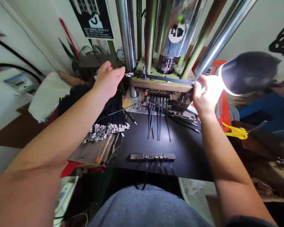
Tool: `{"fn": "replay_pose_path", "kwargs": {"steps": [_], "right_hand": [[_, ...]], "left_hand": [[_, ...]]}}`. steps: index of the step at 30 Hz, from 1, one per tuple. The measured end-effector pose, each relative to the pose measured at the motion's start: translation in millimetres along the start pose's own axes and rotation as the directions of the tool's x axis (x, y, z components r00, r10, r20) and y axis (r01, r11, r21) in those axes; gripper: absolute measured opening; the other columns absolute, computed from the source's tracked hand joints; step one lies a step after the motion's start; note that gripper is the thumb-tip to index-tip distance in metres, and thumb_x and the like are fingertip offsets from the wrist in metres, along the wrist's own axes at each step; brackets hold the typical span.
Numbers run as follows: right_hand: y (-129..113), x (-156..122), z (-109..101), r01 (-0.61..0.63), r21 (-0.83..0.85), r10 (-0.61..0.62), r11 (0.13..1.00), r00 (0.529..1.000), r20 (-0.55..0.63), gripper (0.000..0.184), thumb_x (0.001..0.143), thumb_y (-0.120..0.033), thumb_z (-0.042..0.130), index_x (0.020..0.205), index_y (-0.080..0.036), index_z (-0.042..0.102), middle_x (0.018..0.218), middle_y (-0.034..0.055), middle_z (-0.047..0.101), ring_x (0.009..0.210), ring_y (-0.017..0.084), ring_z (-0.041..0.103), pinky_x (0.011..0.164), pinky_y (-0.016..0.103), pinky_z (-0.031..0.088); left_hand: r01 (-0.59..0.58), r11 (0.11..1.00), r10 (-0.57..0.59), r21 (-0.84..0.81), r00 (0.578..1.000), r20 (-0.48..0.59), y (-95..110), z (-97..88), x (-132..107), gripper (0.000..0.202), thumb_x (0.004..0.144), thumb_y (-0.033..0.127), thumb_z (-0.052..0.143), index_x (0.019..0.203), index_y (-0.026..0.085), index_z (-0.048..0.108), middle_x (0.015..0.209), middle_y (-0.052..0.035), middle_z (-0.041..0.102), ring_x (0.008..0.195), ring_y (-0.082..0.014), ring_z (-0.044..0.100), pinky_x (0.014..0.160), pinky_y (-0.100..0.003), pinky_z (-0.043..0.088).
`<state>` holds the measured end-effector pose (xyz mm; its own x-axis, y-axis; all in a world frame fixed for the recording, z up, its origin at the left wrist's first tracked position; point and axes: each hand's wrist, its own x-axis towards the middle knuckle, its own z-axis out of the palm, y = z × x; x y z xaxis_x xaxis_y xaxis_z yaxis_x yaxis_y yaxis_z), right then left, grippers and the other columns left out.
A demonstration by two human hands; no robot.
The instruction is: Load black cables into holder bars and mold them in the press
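A bundle of black cables (169, 78) stretches level between my hands, in front of the press plate. My left hand (109, 78) is closed at its left end, where silvery connectors (129, 74) stick out past the fingertips. The other end is pinched in my right hand (207, 96), beside the lit lamp. Below the plate, several black cables (158, 118) hang forward from a metal mould (157, 94). Nearer to me, a metal bar (152, 156) with cable ends set in it lies on the black mat (142, 138).
A large heap of black cables (109, 113) with metal connectors lies on the left. Steel columns (127, 34) of the press rise behind. A black lamp (248, 72) stands close to my right hand. Loose cables (183, 119) and yellow-handled cutters (236, 130) lie to the right.
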<state>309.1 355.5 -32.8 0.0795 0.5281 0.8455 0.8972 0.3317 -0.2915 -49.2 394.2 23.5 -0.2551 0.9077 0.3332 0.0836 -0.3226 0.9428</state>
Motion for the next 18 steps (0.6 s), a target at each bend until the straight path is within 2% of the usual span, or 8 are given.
{"fn": "replay_pose_path", "kwargs": {"steps": [2, 3, 6, 8, 9, 11, 14, 18], "right_hand": [[-9.5, -20.3, -11.9, 0.081, 0.024, -0.08, 0.996, 0.996, -0.032, 0.033, 0.096, -0.028, 0.05, 0.123, -0.015, 0.062, 0.12, 0.0153, 0.064, 0.119, 0.029, 0.056, 0.11, 0.052, 0.036], [-18.1, -31.1, -16.0, 0.136, 0.053, -0.135, 0.989, 0.991, -0.026, 0.03, 0.096, -0.026, 0.05, 0.122, -0.017, 0.062, 0.119, 0.0138, 0.065, 0.117, 0.028, 0.057, 0.109, 0.051, 0.037], [-52.3, -59.0, -11.9, 0.381, 0.19, -0.416, 0.905, 0.884, 0.211, 0.022, 0.096, -0.02, 0.048, 0.111, -0.022, 0.065, 0.108, 0.0081, 0.069, 0.109, 0.025, 0.059, 0.1, 0.046, 0.042], [-70.4, -68.9, 7.6, 0.46, 0.267, -0.532, 0.847, 0.733, 0.425, 0.022, 0.097, -0.019, 0.047, 0.104, -0.021, 0.068, 0.106, 0.0077, 0.07, 0.106, 0.025, 0.058, 0.095, 0.043, 0.043], [-74.7, -70.2, 21.6, 0.45, 0.276, -0.527, 0.849, 0.689, 0.498, 0.024, 0.097, -0.019, 0.046, 0.102, -0.019, 0.069, 0.108, 0.0089, 0.07, 0.107, 0.026, 0.057, 0.095, 0.043, 0.042], [-72.6, -65.0, 54.3, 0.314, 0.216, -0.38, 0.925, 0.719, 0.582, 0.025, 0.096, -0.019, 0.047, 0.105, -0.014, 0.07, 0.118, 0.0132, 0.068, 0.111, 0.028, 0.056, 0.098, 0.043, 0.041], [-53.1, -43.9, 103.5, 0.0, 0.048, -0.03, 0.999, 0.788, 0.615, 0.032, 0.093, -0.021, 0.051, 0.117, -0.005, 0.066, 0.127, 0.0199, 0.063, 0.118, 0.031, 0.054, 0.104, 0.043, 0.039], [-37.5, -16.9, 152.4, -0.174, -0.062, 0.175, 0.983, 0.774, 0.609, 0.035, 0.096, -0.021, 0.047, 0.12, -0.003, 0.064, 0.123, 0.0226, 0.065, 0.114, 0.032, 0.057, 0.1, 0.043, 0.043]], "left_hand": [[-0.12, 0.962, 0.062, 0.246, 0.971, 0.229, -5.9, -19.0, -33.8, 0.022, 0.081, 0.01, 0.067, 0.101, 0.016, 0.061, 0.093, 0.0001, 0.068, 0.084, -0.0118, 0.065, 0.083, -0.027, 0.056], [-0.209, 0.908, 0.038, 0.364, 0.904, 0.425, -9.8, -24.5, -51.4, 0.019, 0.082, 0.013, 0.068, 0.101, 0.017, 0.065, 0.091, -0.0001, 0.07, 0.081, -0.0131, 0.066, 0.08, -0.028, 0.055], [-0.612, 0.607, -0.209, 0.507, 0.492, 0.845, -28.7, -22.6, -96.5, 0.02, 0.083, 0.014, 0.067, 0.101, 0.021, 0.072, 0.097, -0.0018, 0.073, 0.089, -0.0186, 0.069, 0.081, -0.029, 0.053], [-0.825, 0.328, -0.322, 0.46, 0.361, 0.875, -44.0, -11.4, -115.8, 0.027, 0.086, 0.008, 0.061, 0.108, 0.021, 0.071, 0.101, -0.0052, 0.074, 0.096, -0.0223, 0.07, 0.08, -0.031, 0.053], [-0.875, 0.211, -0.339, 0.435, 0.353, 0.872, -50.7, -5.5, -121.8, 0.028, 0.088, 0.006, 0.056, 0.108, 0.019, 0.071, 0.098, -0.0075, 0.074, 0.094, -0.0241, 0.07, 0.076, -0.032, 0.053], [-0.912, 0.083, -0.341, 0.402, 0.353, 0.871, -60.0, 3.2, -127.1, 0.027, 0.09, 0.005, 0.05, 0.105, 0.015, 0.071, 0.09, -0.0107, 0.073, 0.09, -0.0272, 0.071, 0.071, -0.034, 0.052], [-0.925, 0.065, -0.343, 0.375, 0.332, 0.879, -63.6, 5.4, -123.6, 0.025, 0.091, 0.004, 0.049, 0.101, 0.011, 0.07, 0.089, -0.0123, 0.073, 0.088, -0.0292, 0.071, 0.07, -0.036, 0.054], [-0.893, 0.165, -0.248, 0.418, 0.373, 0.894, -52.7, -4.5, -125.7, 0.028, 0.092, 0.004, 0.049, 0.108, 0.013, 0.069, 0.1, -0.0104, 0.071, 0.089, -0.0241, 0.071, 0.074, -0.035, 0.058]]}}
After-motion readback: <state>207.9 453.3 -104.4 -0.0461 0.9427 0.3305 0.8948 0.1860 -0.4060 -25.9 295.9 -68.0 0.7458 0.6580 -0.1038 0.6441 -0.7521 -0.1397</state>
